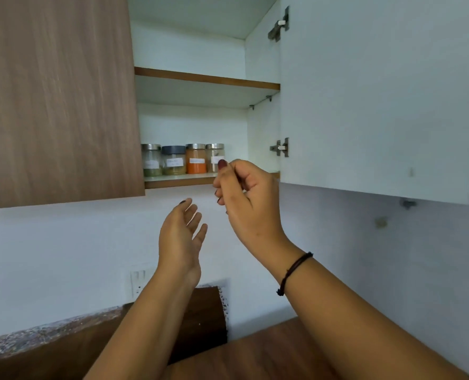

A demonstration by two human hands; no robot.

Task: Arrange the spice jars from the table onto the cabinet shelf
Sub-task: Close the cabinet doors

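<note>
I am holding my right grip (pixel 244 196) curled on nothing, just before the front edge of the lower shelf (pixel 178 183). Four spice jars (pixel 196 159) are standing in a row up-left of it, with bare shelf behind it. My left grip (pixel 182 234) is hanging open below.

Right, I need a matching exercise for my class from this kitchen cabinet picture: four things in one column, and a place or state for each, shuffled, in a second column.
Column one:
1. dark-lidded jar
2. orange jar
3. left hand
4. white door

Column two:
A. swung open
B. second from the left on the lower shelf
C. third from the left on that shelf
D. fingers relaxed, holding nothing

Pairs: 1-B, 2-C, 3-D, 4-A
</note>
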